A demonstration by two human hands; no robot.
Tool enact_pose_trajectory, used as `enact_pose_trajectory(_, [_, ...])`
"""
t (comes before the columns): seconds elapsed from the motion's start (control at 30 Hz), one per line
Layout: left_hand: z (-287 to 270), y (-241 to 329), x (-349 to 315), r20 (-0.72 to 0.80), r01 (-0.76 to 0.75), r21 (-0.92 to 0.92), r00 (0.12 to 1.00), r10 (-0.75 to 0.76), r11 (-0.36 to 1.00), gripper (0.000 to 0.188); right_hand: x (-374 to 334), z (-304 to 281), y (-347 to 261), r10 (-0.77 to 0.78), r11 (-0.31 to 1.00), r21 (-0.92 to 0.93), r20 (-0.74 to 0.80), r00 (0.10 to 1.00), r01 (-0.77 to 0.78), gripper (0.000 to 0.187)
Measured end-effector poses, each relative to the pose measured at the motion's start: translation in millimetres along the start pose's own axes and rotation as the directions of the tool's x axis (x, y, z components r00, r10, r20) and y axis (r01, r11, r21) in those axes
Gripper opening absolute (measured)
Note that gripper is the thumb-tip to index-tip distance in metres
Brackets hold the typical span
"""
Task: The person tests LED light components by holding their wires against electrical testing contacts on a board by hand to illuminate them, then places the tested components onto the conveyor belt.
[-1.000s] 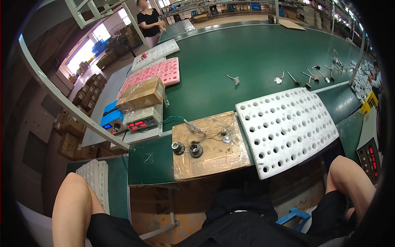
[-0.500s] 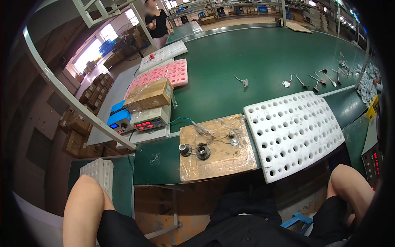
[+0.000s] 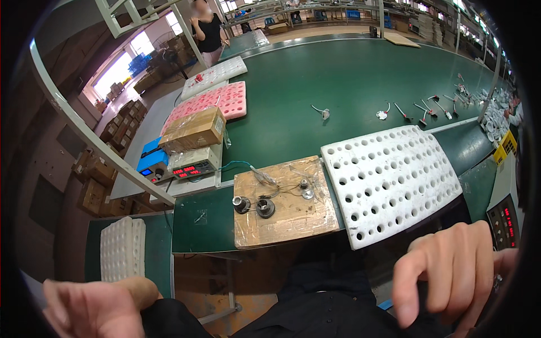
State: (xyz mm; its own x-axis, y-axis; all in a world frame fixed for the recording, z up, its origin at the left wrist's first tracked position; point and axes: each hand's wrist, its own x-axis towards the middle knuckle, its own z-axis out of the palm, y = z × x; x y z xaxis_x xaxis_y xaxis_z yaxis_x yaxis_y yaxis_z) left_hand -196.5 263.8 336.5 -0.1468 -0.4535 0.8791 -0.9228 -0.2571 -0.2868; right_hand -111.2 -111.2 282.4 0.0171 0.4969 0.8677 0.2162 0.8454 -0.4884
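My left hand (image 3: 104, 307) is low at the left, palm showing and fingers loosely apart, with nothing in it. A pair of white foam trays (image 3: 121, 250) stands just beyond it. On the right, my right hand (image 3: 448, 273) hangs in front of the table with fingers bent and thumb apart; I see nothing held. Nearest to it lies a large white foam tray (image 3: 397, 183) with rows of holes. Left of that tray is a film-wrapped brown board (image 3: 293, 222) bearing two dark round fixtures (image 3: 265, 208), a small metal post (image 3: 304, 184) and wires.
A power supply (image 3: 194, 169) under a carton (image 3: 194, 129) and a blue instrument (image 3: 152, 160) stand at the left. Pink foam (image 3: 231, 101) lies behind. Several wired parts (image 3: 424, 110) lie on the green table (image 3: 293, 73). Another instrument (image 3: 504, 222) stands far right. A person (image 3: 208, 34) stands beyond.
Both my hands have come up into view, where only knee-level forearms or elbows showed before. The whole scene has shifted slightly left. The far person has raised a hand.
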Motion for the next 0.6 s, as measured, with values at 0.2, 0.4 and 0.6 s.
enact_pose_trajectory(0.2, [9,-5,-70,-0.184,0.333,0.257,0.939,-0.292,0.907,0.045,23,35,40,-0.151,0.876,0.367,-0.404,0.902,0.311,0.033])
enact_pose_trajectory(0.4, [16,0,-114,-0.192,0.501,0.354,0.865,-0.463,0.790,0.047,22,-7,24,-0.047,0.855,0.510,-0.103,0.994,0.093,0.070])
enact_pose_trajectory(0.6, [23,2,-143,-0.226,0.606,0.307,0.796,-0.562,0.734,0.041,29,17,27,0.073,0.889,0.445,-0.371,0.926,0.108,0.027])
